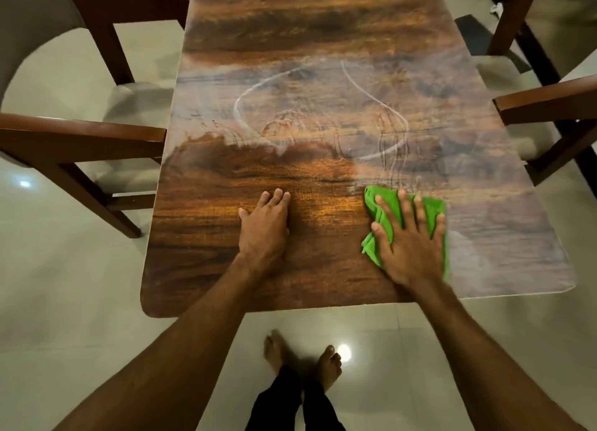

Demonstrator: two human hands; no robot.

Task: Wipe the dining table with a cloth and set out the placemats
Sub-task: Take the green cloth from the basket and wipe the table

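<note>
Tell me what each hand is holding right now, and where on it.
The right hand presses flat on the middle of the green cloth. The left hand holds nothing, resting on the table.

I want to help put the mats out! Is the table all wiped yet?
Not yet. The near left part of the table looks dark and clean. The right hand is pressing the green cloth flat on the near right part, while the left hand rests flat beside it. The middle and right side look hazy, with pale streaks, so they need wiping. No mats are in view, so that comes after.
</note>
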